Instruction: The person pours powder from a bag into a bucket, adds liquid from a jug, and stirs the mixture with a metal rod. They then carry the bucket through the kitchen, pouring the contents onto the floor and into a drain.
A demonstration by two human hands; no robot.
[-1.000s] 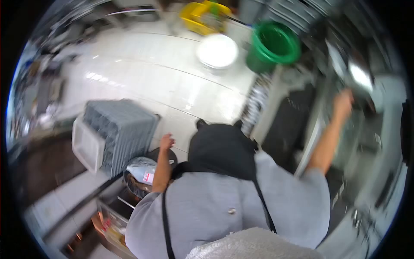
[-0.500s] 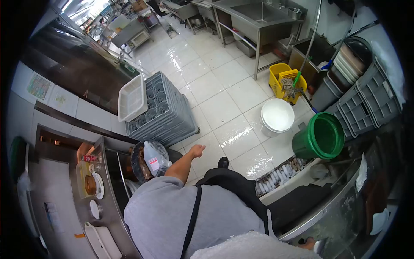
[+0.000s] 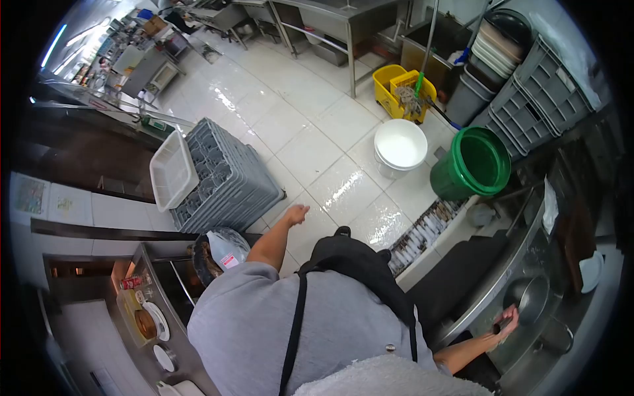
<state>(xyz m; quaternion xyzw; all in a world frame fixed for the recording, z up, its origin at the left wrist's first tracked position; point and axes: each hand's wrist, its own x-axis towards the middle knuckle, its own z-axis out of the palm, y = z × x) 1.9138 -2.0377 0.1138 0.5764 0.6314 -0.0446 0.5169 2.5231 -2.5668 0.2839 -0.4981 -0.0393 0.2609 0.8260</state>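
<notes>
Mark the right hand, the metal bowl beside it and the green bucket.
right hand [image 3: 505,327], head view, middle of the hand.
metal bowl [image 3: 533,298], head view, inside of its hollow.
green bucket [image 3: 451,186], head view, outer wall below the rim.

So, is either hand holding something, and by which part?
The left hand is empty, in the air. The right hand is at the near rim of a round metal bowl; a firm grip cannot be told.

Green bucket [image 3: 472,163] beside white bucket [image 3: 399,145]; yellow mop bucket [image 3: 396,86] behind
</notes>
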